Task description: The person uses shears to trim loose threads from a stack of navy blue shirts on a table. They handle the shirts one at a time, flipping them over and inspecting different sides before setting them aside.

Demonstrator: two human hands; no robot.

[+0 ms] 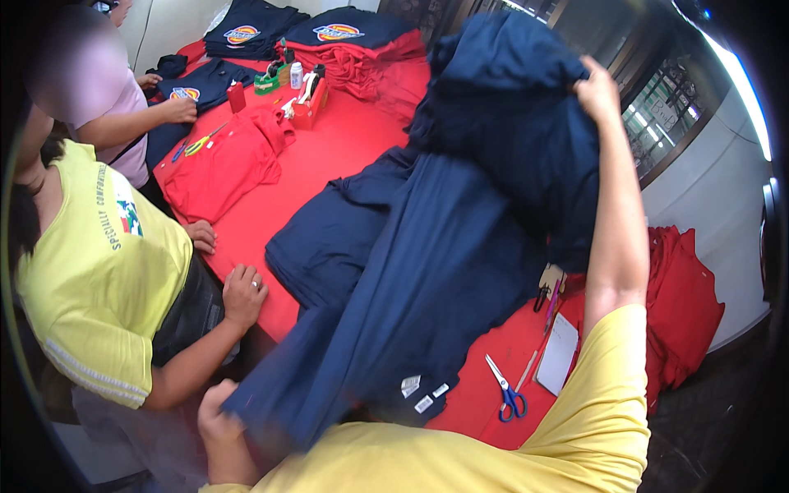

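A dark navy T-shirt (pixel 394 304) spreads diagonally across the red-covered table, with small white labels (pixel 423 403) on its near part. At the near left, my left hand (pixel 220 417) is closed on the edge of this shirt and draws it taut; the cloth there is slightly blurred. My right arm reaches far out, and my right hand (pixel 597 92) grips the side of a bulky bundle of navy garments (pixel 509 99). That bundle stands high at the far right, its folds hanging over the spread shirt. Where one garment ends and another begins is hard to tell.
Blue-handled scissors (pixel 508 398) and a white pad (pixel 559 353) lie near my right arm. Red garments (pixel 678 300) are heaped at the right. Two people stand along the left side, one person's hand (pixel 245 294) near the shirt. Farther back are a red shirt (pixel 234 164) and navy stacks (pixel 246 33).
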